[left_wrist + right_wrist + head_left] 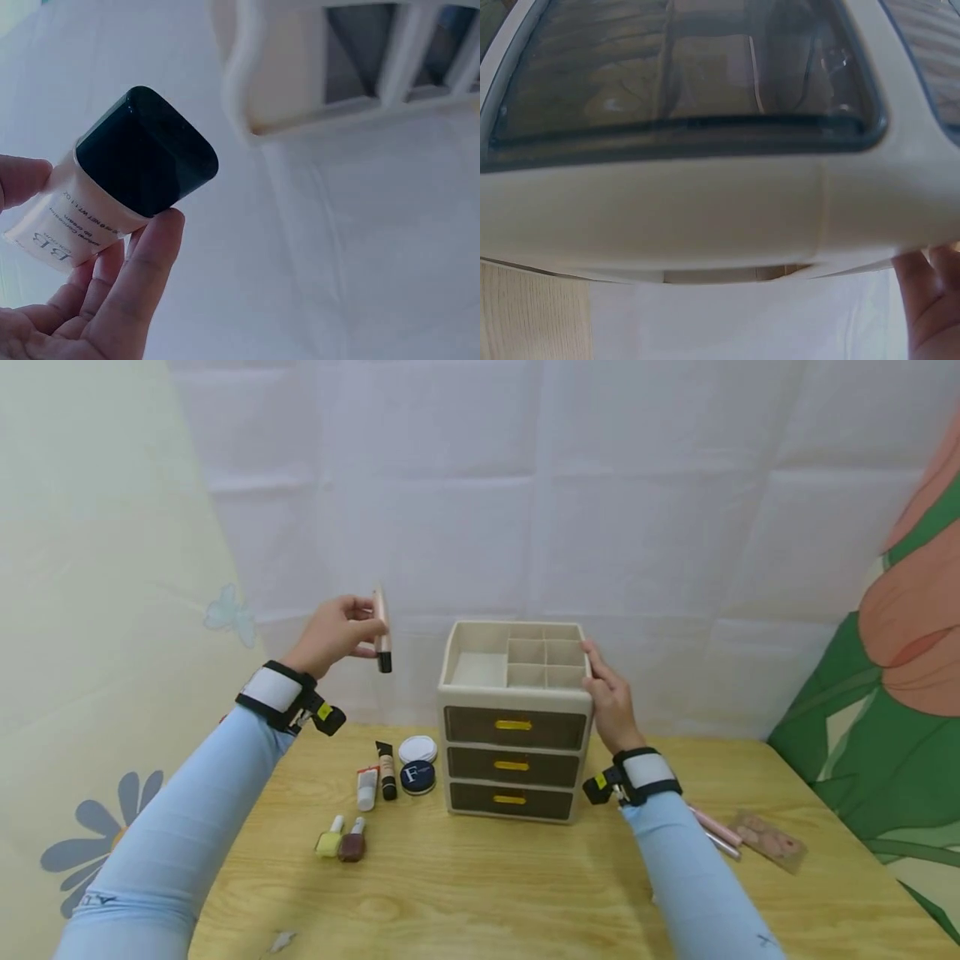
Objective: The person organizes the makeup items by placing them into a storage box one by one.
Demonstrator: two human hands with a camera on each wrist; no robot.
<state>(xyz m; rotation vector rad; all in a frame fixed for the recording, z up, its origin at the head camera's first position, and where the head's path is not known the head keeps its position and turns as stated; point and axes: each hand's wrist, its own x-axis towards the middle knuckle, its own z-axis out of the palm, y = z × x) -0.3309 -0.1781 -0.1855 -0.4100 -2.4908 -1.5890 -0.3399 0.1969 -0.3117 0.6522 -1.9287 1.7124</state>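
Observation:
My left hand (pixel 333 631) is raised above the table to the left of a drawer organizer. Between thumb and fingers it pinches a pale pink BB cream tube (pixel 381 618), black cap (pixel 146 154) pointing down. Printed lettering shows on the tube in the left wrist view. The cream-coloured organizer (pixel 517 700) has three dark drawers with yellow handles, and an open top divided into compartments. Against its upper right side rests my right hand (pixel 613 706), with fairly straight fingers (pixel 922 285) touching the edge.
Left of the organizer lie two round compacts (pixel 417 777), a black-capped tube (pixel 386 772) and a small white tube (pixel 367 789). Nearer are yellow (pixel 328 842) and dark red (pixel 352 845) nail polish bottles. Pink and silver sticks (pixel 720 835) and a flat palette (pixel 768 841) lie at right.

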